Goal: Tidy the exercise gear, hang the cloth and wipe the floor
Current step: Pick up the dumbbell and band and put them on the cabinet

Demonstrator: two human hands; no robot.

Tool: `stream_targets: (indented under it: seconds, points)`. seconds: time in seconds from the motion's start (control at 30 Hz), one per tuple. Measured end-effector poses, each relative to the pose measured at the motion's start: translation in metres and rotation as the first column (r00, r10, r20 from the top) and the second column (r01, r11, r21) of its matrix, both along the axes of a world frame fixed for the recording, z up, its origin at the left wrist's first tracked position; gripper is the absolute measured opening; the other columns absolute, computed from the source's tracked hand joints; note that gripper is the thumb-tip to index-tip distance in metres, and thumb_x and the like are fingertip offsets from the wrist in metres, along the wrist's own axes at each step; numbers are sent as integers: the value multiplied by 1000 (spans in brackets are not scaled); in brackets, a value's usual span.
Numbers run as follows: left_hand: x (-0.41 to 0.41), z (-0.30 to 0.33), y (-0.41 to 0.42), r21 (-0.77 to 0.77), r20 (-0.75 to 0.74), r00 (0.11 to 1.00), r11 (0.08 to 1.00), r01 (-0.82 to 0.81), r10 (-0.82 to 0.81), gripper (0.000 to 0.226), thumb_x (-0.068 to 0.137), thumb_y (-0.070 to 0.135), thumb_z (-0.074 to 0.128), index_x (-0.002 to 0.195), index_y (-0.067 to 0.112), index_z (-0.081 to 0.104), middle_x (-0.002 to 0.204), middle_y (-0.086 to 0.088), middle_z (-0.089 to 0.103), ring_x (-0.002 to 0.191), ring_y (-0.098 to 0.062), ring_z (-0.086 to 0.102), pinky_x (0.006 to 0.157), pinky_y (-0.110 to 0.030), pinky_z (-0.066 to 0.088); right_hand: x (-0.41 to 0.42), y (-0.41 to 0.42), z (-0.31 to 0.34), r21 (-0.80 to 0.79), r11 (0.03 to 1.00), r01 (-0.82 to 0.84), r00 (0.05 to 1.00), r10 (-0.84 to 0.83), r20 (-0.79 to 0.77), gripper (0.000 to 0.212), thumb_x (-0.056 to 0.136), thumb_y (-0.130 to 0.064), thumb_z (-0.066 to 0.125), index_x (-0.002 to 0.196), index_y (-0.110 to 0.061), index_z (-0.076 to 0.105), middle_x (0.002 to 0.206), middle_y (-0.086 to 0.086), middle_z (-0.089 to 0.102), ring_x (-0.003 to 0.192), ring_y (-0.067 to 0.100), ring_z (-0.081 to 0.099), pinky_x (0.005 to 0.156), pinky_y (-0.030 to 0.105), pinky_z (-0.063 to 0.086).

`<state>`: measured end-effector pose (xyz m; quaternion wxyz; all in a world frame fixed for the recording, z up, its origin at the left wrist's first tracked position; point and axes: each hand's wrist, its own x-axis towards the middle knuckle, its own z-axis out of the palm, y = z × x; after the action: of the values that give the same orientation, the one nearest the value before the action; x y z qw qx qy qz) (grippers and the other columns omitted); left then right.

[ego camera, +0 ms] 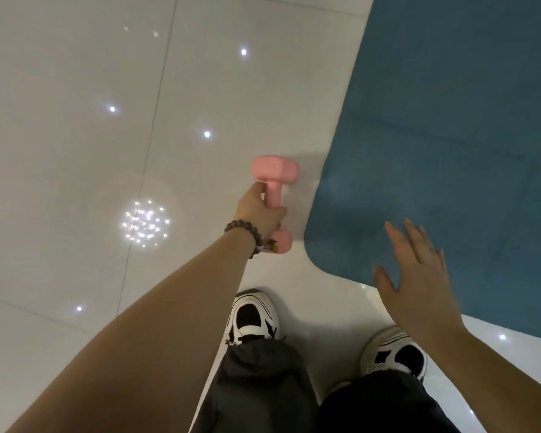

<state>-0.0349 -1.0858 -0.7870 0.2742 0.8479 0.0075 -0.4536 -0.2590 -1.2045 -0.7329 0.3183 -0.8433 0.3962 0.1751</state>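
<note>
left hand [260,210] fingers curl round the small pink rubber-coated dumbbell [275,195] handle, just off the blue foam exercise mat [450,135]; right hand [419,270] hovers spread, holding nothing. tidying looks barely begun; mat unrolled, cloth unseen, glossy white tile floor [75,120] unwiped.

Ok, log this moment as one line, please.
left hand: grips pink dumbbell by handle | right hand: open over blue mat corner | floor: glossy tile

Black-and-white sneakers [253,317], dark trousers [263,385]
</note>
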Motion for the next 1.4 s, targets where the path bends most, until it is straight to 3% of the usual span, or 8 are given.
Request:
stream_targets:
  seconds: [0.2,0.33,0.47,0.67,0.77,1.03,1.27,1.4]
  points:
    - [-23,108,-2,-72,12,997,995,72,-71,27,81,10,63,102,20,50,89,-10,65,73,-25,69,68,-38,59,11,0,82,8,998,68,993,-69,94,63,89,-18,61,146,-17,34,156,11,23,145,29,15,116,52,13]
    - [-27,208,-21,-119,1,989,982,145,-146,29,78,10,64,92,30,48,83,-1,63,73,-23,68,71,-40,59,10,-8,172,4,998,68,989,-68,129,64,88,-17,62,146,-15,34,155,12,25,145,30,17,115,54,19]
    - [-28,325,-46,-149,28,976,964,219,-217,27,77,10,61,94,26,47,84,-3,62,74,-26,68,71,-45,58,0,-24,282,-16,995,97,984,-94,149,66,87,-17,63,146,-15,33,155,12,24,145,30,17,115,53,18]
    - [-34,496,-73,-233,180,898,869,436,-402,30,74,14,62,99,25,48,90,0,64,78,-24,67,74,-42,56,-21,-36,442,-66,956,285,930,-259,262,65,89,-17,56,148,-20,28,157,6,19,146,22,11,119,41,8]
    - [-48,557,-84,-260,260,826,788,558,-500,31,76,12,64,102,21,49,92,-3,62,81,-25,64,72,-37,53,-43,-35,502,-137,920,368,895,-310,321,65,88,-15,57,147,-18,30,157,9,20,145,26,12,118,46,12]
    - [-143,639,-102,-239,285,629,582,777,-723,33,77,11,65,106,20,51,97,0,58,87,-20,57,71,-27,40,-154,2,588,-269,734,624,771,-522,364,65,85,-24,55,146,-14,34,155,13,24,144,32,16,115,52,17]
    - [-284,665,-104,-262,283,389,319,911,-877,33,77,11,65,100,26,48,93,2,58,86,-21,59,74,-31,47,-280,42,623,-343,488,803,593,-715,370,65,89,-22,58,147,-18,30,157,10,19,145,30,14,118,48,15]
    - [-381,671,-105,-245,287,277,210,947,-917,30,79,9,63,100,23,48,89,4,56,70,-7,57,58,-21,42,-369,66,628,-335,381,862,490,-796,355,66,91,-24,54,149,-23,23,159,5,13,147,23,6,119,43,9]
